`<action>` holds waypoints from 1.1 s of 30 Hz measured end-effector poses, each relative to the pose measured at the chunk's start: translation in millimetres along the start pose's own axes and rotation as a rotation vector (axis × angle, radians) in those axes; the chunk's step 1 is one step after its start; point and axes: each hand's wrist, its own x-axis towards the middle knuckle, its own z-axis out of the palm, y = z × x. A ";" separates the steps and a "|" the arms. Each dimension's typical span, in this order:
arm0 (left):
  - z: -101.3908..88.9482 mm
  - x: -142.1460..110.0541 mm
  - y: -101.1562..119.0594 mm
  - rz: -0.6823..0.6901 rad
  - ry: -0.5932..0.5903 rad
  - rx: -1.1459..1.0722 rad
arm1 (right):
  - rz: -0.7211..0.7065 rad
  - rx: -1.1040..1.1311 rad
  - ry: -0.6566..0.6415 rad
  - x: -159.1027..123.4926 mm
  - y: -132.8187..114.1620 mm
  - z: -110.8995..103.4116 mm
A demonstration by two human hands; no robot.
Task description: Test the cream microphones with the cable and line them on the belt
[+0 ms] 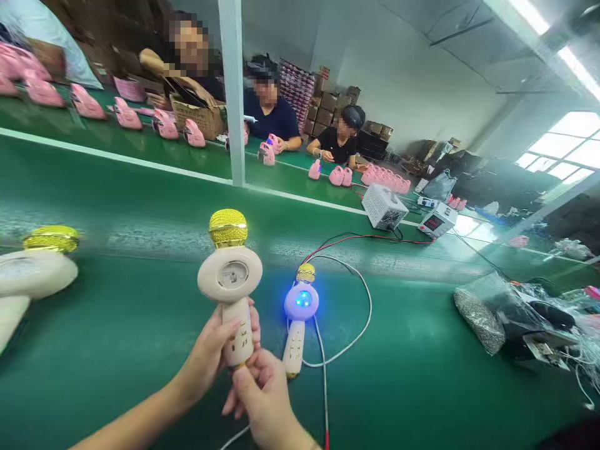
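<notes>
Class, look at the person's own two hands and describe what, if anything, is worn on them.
The left hand and right hand are both gloveless. No sleeve, watch or bracelet shows, and no ring on the fingers in view.

Green bench (412,350), white post (230,94) rising at its far edge. Beyond: pink cases (127,114) in a row, open carton (199,120) among them, three people (276,122) seated behind. Two metal boxes (384,206) at right, one with red display. Clear plastic bags (482,312) heaped far right. Back: stacked cartons (325,112), bright window (565,147), ceiling lights (529,15).
</notes>
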 end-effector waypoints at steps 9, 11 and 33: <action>-6.6 -1.7 -4.8 0.077 -0.084 -0.024 | -0.029 -0.003 -0.024 -4.3 -1.0 1.3; -7.9 -2.4 -5.6 0.091 -0.113 -0.051 | -0.033 -0.008 -0.021 -4.9 -2.1 1.5; -16.6 16.4 5.2 0.227 -0.283 -0.373 | 0.006 -0.091 0.138 -32.3 7.9 -14.3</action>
